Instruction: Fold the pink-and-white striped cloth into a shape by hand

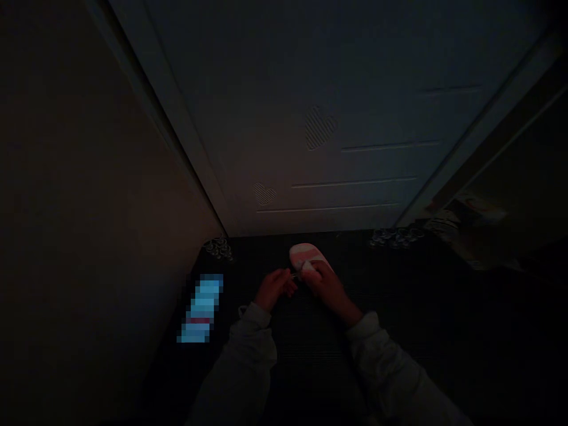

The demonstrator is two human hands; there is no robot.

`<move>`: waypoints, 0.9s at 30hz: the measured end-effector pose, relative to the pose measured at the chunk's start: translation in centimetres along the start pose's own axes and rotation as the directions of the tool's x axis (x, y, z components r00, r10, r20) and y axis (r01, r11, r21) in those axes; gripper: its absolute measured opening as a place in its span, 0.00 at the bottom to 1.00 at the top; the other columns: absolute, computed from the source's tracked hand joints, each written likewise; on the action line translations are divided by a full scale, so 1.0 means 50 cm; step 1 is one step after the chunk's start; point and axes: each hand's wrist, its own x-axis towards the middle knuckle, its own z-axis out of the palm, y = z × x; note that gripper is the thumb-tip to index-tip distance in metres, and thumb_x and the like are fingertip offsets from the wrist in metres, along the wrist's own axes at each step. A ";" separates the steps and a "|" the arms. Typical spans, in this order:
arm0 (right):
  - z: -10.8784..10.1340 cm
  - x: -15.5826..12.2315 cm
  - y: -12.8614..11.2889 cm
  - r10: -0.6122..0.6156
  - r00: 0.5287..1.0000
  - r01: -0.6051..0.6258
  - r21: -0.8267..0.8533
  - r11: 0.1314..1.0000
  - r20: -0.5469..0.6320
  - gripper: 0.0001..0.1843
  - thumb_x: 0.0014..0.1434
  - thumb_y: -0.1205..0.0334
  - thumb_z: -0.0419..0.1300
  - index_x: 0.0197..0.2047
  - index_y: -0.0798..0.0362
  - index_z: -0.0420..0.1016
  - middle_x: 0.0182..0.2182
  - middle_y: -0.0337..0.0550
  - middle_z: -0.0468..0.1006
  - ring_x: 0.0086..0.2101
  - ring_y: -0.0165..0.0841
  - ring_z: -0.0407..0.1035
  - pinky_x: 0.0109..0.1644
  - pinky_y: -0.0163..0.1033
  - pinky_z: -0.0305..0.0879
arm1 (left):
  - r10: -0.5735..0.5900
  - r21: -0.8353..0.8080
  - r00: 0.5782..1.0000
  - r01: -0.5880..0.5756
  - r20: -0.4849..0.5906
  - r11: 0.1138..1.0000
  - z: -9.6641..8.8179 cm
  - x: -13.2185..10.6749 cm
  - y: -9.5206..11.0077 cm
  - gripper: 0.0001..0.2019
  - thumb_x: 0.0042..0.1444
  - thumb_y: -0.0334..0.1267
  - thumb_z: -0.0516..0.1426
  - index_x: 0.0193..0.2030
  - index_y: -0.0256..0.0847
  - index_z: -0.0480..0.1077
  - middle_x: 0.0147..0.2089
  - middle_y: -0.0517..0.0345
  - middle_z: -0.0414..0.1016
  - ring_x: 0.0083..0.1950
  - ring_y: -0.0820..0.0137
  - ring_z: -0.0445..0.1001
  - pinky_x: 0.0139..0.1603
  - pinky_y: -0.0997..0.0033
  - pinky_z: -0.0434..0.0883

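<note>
In the dim light, my left hand [274, 288] and my right hand [323, 287] meet in the middle, fingertips close together. My left fingers are closed in a pinch around something too small and dark to name. A thin, faintly shiny piece [294, 276] shows between the two hands. My right hand is closed on a small white piece [307, 267] at its thumb and fingertips. Just behind the right fingers lies a rounded pink-and-white thing [306, 251], shaped like the toe of a slipper and partly covered by that hand.
Small shiny ring-shaped pieces lie in a left pile [218, 247] and a right pile [394, 237] on the dark surface [306, 349]. A lit, blurred screen [202, 309] is at left. Ahead rises a pale panel [355, 71] with heart patterns; crumpled packaging [474, 210] sits right.
</note>
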 end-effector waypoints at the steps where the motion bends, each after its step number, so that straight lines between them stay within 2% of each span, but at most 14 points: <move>1: 0.000 0.000 0.001 -0.009 1.000 0.009 0.000 1.000 -0.003 0.11 0.52 0.55 0.53 0.30 0.54 0.67 0.33 0.42 0.70 0.33 0.33 0.64 0.38 0.37 0.59 | 0.011 -0.012 1.000 -0.011 -0.005 1.000 0.000 0.000 0.000 0.21 0.44 0.54 0.55 0.30 0.33 0.65 0.24 0.56 0.70 0.21 0.77 0.66 0.23 0.75 0.62; 6: 0.000 -0.001 0.005 -0.055 0.998 0.055 0.016 0.998 -0.008 0.13 0.55 0.54 0.49 0.33 0.54 0.68 0.31 0.42 0.70 0.34 0.33 0.64 0.38 0.37 0.59 | 0.079 -0.042 0.997 -0.079 -0.002 0.996 -0.003 -0.002 0.001 0.21 0.43 0.44 0.59 0.43 0.37 0.64 0.34 0.55 0.70 0.27 0.76 0.67 0.27 0.74 0.65; 9: -0.002 0.000 -0.002 -0.030 0.999 0.031 0.031 0.999 -0.035 0.14 0.55 0.53 0.48 0.33 0.54 0.69 0.32 0.43 0.71 0.34 0.33 0.64 0.39 0.37 0.59 | 0.132 -0.020 0.991 -0.131 0.015 0.991 -0.006 -0.003 0.002 0.23 0.38 0.37 0.63 0.44 0.40 0.64 0.39 0.56 0.69 0.31 0.75 0.68 0.29 0.73 0.66; 12: -0.003 0.001 -0.010 0.015 0.998 -0.012 0.047 0.999 -0.055 0.15 0.55 0.52 0.49 0.32 0.54 0.70 0.31 0.42 0.71 0.33 0.32 0.64 0.38 0.36 0.59 | 0.145 0.010 0.989 -0.145 0.000 0.989 -0.006 -0.001 -0.001 0.22 0.36 0.34 0.63 0.41 0.40 0.65 0.40 0.57 0.68 0.33 0.74 0.68 0.31 0.73 0.66; 16: -0.002 0.003 -0.006 0.029 0.999 -0.025 0.084 0.996 -0.041 0.17 0.55 0.51 0.48 0.32 0.55 0.69 0.30 0.42 0.71 0.32 0.31 0.64 0.37 0.36 0.59 | 0.134 0.042 0.990 -0.132 -0.041 0.990 -0.005 0.004 -0.004 0.18 0.36 0.33 0.63 0.37 0.37 0.66 0.36 0.57 0.69 0.33 0.74 0.68 0.31 0.74 0.66; 20: 0.000 0.004 0.007 0.053 0.998 -0.050 0.079 0.996 -0.033 0.16 0.55 0.52 0.49 0.33 0.55 0.69 0.30 0.42 0.71 0.32 0.31 0.64 0.37 0.36 0.59 | 0.108 0.050 0.993 -0.106 -0.039 0.993 -0.005 0.004 -0.003 0.18 0.36 0.33 0.63 0.36 0.36 0.66 0.33 0.58 0.70 0.30 0.74 0.69 0.31 0.74 0.66; 24: 0.000 0.004 0.010 0.090 0.996 -0.087 0.080 0.993 -0.027 0.14 0.50 0.53 0.53 0.34 0.55 0.68 0.30 0.41 0.70 0.31 0.31 0.64 0.34 0.35 0.60 | 0.093 0.074 0.995 -0.090 -0.038 0.993 -0.004 0.001 -0.001 0.17 0.39 0.39 0.62 0.36 0.35 0.65 0.30 0.57 0.71 0.28 0.73 0.70 0.29 0.73 0.66; 27: -0.001 0.004 0.007 0.107 0.994 -0.104 0.076 0.992 -0.039 0.13 0.47 0.55 0.56 0.34 0.55 0.68 0.33 0.42 0.71 0.33 0.32 0.65 0.36 0.36 0.60 | 0.087 0.085 0.996 -0.084 -0.034 0.993 -0.003 0.000 0.000 0.16 0.41 0.42 0.60 0.35 0.35 0.65 0.30 0.56 0.72 0.27 0.74 0.70 0.28 0.72 0.65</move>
